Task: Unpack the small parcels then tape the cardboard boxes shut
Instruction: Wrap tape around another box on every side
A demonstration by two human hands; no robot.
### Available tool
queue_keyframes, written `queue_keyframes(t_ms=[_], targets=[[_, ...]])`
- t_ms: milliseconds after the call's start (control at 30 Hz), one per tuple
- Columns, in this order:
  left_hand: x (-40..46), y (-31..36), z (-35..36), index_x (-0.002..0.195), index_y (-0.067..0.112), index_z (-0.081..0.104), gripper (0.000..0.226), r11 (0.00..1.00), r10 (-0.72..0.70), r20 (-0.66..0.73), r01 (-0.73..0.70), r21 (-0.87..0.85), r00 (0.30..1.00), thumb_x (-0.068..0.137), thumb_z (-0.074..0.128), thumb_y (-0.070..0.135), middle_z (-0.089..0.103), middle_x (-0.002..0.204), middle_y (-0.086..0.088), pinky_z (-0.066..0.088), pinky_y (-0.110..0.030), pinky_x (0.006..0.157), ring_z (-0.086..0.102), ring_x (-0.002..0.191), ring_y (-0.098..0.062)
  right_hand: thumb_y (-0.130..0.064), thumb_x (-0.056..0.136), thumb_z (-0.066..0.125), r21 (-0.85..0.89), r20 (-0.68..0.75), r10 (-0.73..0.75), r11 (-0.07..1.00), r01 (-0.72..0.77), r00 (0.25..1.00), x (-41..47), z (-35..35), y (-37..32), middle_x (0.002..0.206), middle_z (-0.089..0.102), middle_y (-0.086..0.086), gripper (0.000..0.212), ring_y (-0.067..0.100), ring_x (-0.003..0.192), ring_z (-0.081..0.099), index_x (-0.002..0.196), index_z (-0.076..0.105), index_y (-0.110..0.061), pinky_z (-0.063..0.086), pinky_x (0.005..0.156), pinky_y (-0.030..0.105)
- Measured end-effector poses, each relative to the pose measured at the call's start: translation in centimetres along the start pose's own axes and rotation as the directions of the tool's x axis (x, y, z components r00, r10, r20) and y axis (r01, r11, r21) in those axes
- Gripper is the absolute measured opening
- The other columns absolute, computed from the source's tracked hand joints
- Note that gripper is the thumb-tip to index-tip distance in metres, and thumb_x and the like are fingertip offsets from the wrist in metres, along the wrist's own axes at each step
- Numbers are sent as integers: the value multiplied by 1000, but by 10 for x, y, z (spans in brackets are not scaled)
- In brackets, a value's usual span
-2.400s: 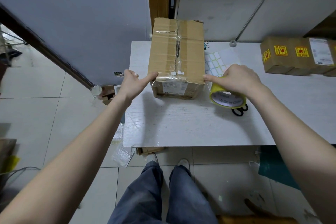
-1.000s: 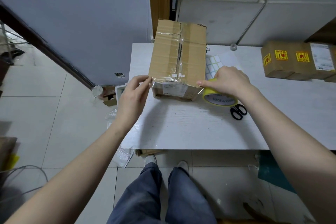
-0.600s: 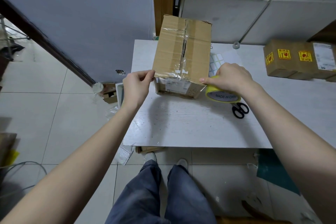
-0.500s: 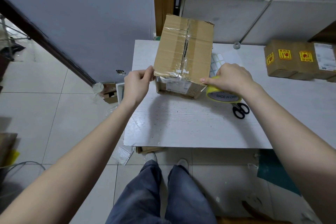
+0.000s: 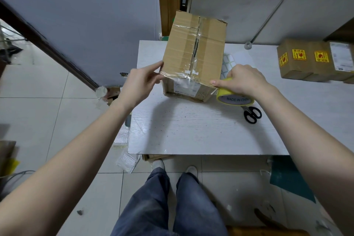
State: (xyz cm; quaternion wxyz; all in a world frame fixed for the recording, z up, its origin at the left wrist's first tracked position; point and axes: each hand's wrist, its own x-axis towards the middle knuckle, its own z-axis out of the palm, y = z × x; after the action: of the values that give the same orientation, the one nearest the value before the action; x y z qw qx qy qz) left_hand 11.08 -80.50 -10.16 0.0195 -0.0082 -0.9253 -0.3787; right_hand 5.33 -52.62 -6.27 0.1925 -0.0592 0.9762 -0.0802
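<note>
A brown cardboard box (image 5: pixel 193 51) stands on the white table (image 5: pixel 191 130), its top flaps closed with clear tape along the seam and across the near edge. My left hand (image 5: pixel 141 82) touches the box's near left corner with its fingertips on the tape there. My right hand (image 5: pixel 243 80) grips a yellow tape roll (image 5: pixel 234 98) beside the box's near right corner, thumb pressing on that corner. Clear tape runs from the roll onto the box edge.
Black scissors (image 5: pixel 251 114) lie on the table just right of the roll. A sheet of white labels (image 5: pixel 228 61) lies behind my right hand. Other brown boxes with yellow stickers (image 5: pixel 308 61) stand at the table's far right. Plastic wrappers (image 5: pixel 126 161) lie on the floor.
The box's near end has turned slightly and it sits a little farther back. My left hand moved from a flat hold to fingertips at the near left corner. My right hand kept the roll at the right corner.
</note>
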Motion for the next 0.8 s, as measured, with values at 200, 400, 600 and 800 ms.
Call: queue_keyframes(t_ms=[200, 400, 600, 800], targets=[[9, -8, -3, 115, 15, 67, 22, 851, 397, 18, -375, 367, 918, 96, 58, 21, 62, 77, -6, 46, -35, 46, 57, 62, -31, -74, 73, 56, 9, 7, -9, 1000, 9, 1000, 3, -2, 2, 54, 40, 3, 69, 20, 53, 40, 49, 33, -14, 22, 48, 31], [9, -6, -4, 114, 18, 69, 22, 818, 418, -6, -373, 437, 909, 94, 61, 18, 68, 86, 0, 48, -33, 43, 64, 73, -23, -73, 74, 57, 24, 9, -36, 999, 35, 999, 5, -3, 3, 53, 39, 3, 69, 20, 53, 40, 48, 33, -14, 24, 48, 31], [23, -6, -9, 99, 11, 73, 14, 728, 541, 0, -468, 501, 841, 92, 65, 20, 65, 97, -8, 37, -28, 43, 58, 79, -26, -73, 74, 56, 25, -5, -66, 997, 66, 998, 10, -4, 6, 51, 36, 2, 70, 20, 51, 39, 46, 30, -14, 21, 48, 31], [30, -14, -8, 105, 5, 62, 16, 751, 518, 90, -502, 428, 851, 92, 64, 14, 64, 123, -2, 56, -40, 57, 64, 106, -24, -73, 74, 56, 40, -8, -85, 996, 85, 996, 16, -2, 10, 46, 31, 0, 71, 19, 48, 36, 45, 28, -15, 21, 47, 29]])
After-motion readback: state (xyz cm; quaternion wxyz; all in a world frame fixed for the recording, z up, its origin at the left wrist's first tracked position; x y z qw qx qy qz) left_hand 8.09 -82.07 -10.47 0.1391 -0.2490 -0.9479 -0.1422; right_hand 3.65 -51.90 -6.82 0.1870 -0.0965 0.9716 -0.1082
